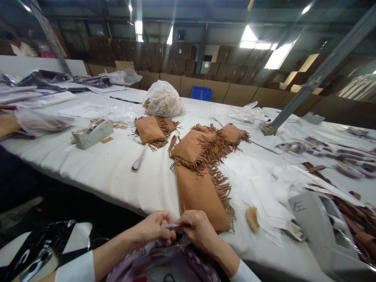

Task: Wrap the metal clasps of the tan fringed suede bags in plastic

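Note:
At the table's front edge, my left hand [157, 228] and my right hand [197, 229] come close together, fingers pinched. Between them runs a narrow, translucent piece of plastic wrap [170, 226]; whether it encloses something I cannot tell. More clear film hangs below my fingers, over my lap. Just beyond my right hand lies a large tan fringed bag [199, 196], flat on the white table. Smaller tan fringed pouches [190, 147] rest on its far end. Another fringed pouch [150, 130] and a short wrapped strap [139, 158] lie farther left.
A tape dispenser [94, 134] stands at left, and a larger one [320, 231] at right. A stuffed plastic bag [163, 100] sits behind the pouches. A slanted metal post [317, 74] rises at right. Another person's arm [8, 124] reaches in from the left.

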The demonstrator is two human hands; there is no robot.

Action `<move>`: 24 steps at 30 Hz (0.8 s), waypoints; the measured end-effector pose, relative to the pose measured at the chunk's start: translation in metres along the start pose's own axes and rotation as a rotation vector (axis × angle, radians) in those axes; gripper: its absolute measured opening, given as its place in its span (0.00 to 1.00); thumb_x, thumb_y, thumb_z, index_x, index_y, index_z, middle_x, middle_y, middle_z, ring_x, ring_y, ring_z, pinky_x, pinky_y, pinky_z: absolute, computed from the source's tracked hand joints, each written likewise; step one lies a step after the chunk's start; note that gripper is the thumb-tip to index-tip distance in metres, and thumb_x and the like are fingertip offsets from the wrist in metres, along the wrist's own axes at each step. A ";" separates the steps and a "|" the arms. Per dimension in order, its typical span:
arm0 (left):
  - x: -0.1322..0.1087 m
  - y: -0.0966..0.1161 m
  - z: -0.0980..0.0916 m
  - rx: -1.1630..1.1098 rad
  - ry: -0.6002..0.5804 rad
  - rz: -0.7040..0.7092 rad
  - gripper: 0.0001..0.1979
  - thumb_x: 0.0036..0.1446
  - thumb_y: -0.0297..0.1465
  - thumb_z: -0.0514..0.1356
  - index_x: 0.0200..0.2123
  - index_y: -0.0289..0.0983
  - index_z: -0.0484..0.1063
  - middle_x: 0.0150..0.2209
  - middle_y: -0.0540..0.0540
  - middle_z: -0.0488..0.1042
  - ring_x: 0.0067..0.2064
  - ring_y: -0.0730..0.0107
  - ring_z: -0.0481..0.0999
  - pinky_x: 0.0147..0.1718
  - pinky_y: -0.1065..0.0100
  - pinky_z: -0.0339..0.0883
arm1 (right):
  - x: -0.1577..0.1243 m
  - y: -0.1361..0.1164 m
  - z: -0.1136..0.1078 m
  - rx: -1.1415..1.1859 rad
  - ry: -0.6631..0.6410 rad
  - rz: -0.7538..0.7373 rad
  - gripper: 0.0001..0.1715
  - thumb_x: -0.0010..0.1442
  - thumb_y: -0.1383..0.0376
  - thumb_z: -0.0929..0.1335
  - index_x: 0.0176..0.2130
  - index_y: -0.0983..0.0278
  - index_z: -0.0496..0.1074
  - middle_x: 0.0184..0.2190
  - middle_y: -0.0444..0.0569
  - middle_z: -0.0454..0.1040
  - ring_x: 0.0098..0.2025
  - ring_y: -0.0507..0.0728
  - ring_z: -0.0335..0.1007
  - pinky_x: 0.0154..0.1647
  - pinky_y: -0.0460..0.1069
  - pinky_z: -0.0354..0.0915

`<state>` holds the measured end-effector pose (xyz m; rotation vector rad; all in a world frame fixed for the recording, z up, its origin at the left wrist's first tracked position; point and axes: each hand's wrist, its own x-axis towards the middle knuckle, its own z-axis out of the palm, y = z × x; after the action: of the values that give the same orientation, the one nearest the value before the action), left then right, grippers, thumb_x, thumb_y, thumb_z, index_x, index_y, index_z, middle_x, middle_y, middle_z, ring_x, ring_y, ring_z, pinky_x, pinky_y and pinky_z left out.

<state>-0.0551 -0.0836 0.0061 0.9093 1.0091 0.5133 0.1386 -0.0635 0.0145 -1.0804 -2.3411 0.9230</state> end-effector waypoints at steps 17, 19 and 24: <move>0.000 0.001 0.004 0.158 -0.089 -0.245 0.20 0.42 0.46 0.65 0.21 0.38 0.63 0.14 0.56 0.64 0.14 0.78 0.58 0.15 0.74 0.49 | -0.016 0.008 0.003 -0.210 0.026 -0.282 0.13 0.63 0.65 0.62 0.38 0.59 0.76 0.31 0.50 0.79 0.31 0.53 0.69 0.35 0.48 0.59; -0.004 -0.001 0.009 0.132 -0.046 -0.226 0.18 0.45 0.45 0.63 0.22 0.39 0.60 0.13 0.57 0.61 0.13 0.80 0.53 0.14 0.73 0.43 | -0.024 0.015 -0.002 -0.168 0.082 -0.274 0.13 0.63 0.63 0.62 0.41 0.59 0.76 0.35 0.52 0.79 0.33 0.54 0.71 0.37 0.49 0.62; -0.006 -0.018 0.016 0.197 0.109 -0.068 0.18 0.46 0.45 0.60 0.22 0.39 0.58 0.14 0.59 0.57 0.17 0.79 0.52 0.17 0.72 0.43 | -0.054 0.016 0.003 0.042 0.493 0.138 0.13 0.61 0.61 0.64 0.40 0.61 0.77 0.35 0.54 0.79 0.35 0.58 0.73 0.39 0.53 0.65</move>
<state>-0.0445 -0.1044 -0.0028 1.0262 1.2017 0.4141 0.1788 -0.0992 -0.0034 -1.2933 -1.8565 0.6531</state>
